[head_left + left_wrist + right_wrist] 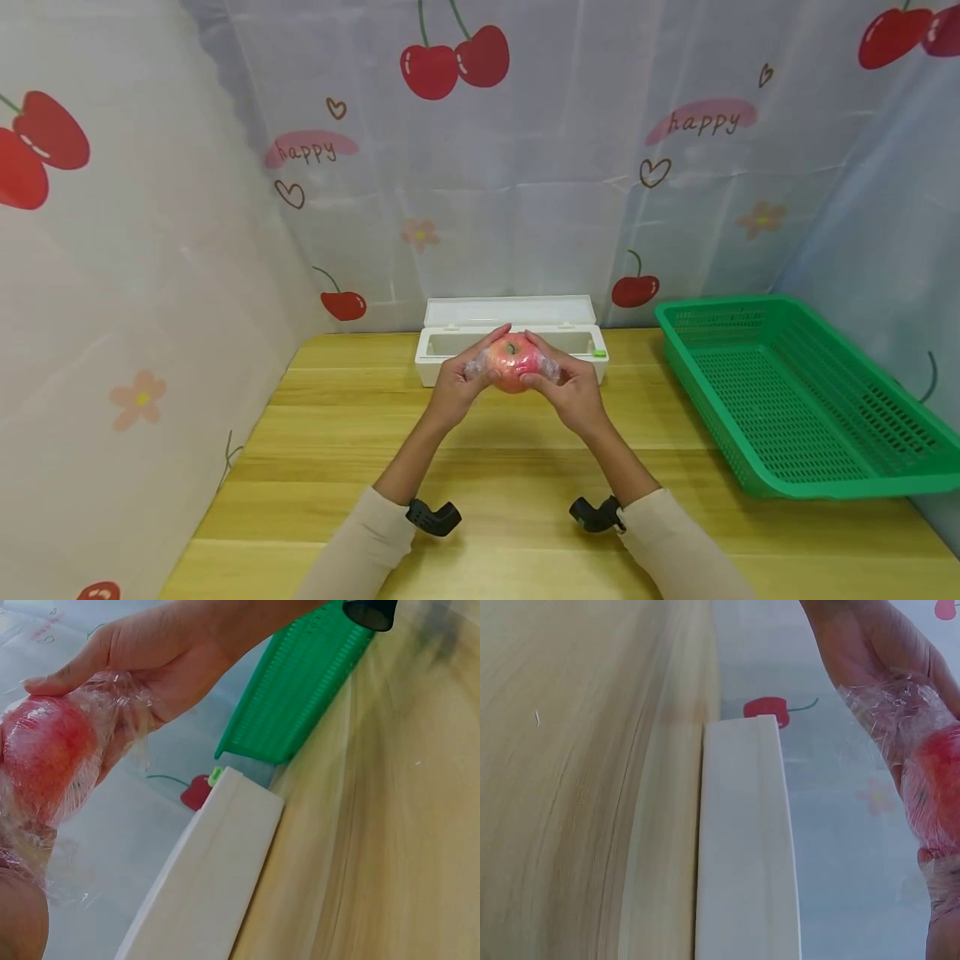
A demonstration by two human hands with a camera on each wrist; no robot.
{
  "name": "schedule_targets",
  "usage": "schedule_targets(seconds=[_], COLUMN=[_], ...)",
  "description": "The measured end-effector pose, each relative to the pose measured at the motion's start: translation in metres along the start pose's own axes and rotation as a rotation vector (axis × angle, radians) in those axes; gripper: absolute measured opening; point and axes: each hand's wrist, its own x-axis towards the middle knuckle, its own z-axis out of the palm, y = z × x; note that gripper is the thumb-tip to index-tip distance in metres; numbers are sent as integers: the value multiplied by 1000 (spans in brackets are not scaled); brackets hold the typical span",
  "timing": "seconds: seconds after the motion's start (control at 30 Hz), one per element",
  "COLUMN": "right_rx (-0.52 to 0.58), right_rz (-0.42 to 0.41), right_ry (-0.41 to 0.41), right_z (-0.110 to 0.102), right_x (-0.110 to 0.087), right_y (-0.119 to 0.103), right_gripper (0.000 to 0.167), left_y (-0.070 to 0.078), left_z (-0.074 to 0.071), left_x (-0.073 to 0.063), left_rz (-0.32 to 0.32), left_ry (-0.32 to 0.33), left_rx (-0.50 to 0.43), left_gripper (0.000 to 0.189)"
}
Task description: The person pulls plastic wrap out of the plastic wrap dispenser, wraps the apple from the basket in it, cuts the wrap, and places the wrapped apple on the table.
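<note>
1. Left hand (455, 392) and right hand (572, 390) both curl fingers around a red apple (513, 363) in cling film (120, 705), held above the wooden table (510, 500).
2. Just behind the grip: open white film dispenser box (512, 335).
3. Well right of the grip: green basket (802, 400).
4. Furthest back: cherry-print curtain (525, 167).

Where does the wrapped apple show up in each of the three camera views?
Head: the apple is at centre, held between both hands above the table.
Left wrist: at the left edge, under clear film.
Right wrist: at the right edge, partly cut off.
Shared landmark: the white box behind the apple.
</note>
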Motion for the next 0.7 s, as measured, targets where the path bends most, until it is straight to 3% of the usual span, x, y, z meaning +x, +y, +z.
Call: schedule_targets(seconds=[0.2,0.43,0.7], right_rx=[13,-36,-42], right_rz=[18,-4,-39], right_ry=[-13,-6,78], right_z=[2,10,21], right_x=[0,1,-3], right_y=[0,-6,-14], right_gripper=[55,77,68], left_y=[15,24,32], left_z=[9,21,38], left_x=[-1,-1,0], left_rz=[6,38,103], left_ry=[69,154,190], left_rx=[24,-40,26], left_gripper=[55,53,53])
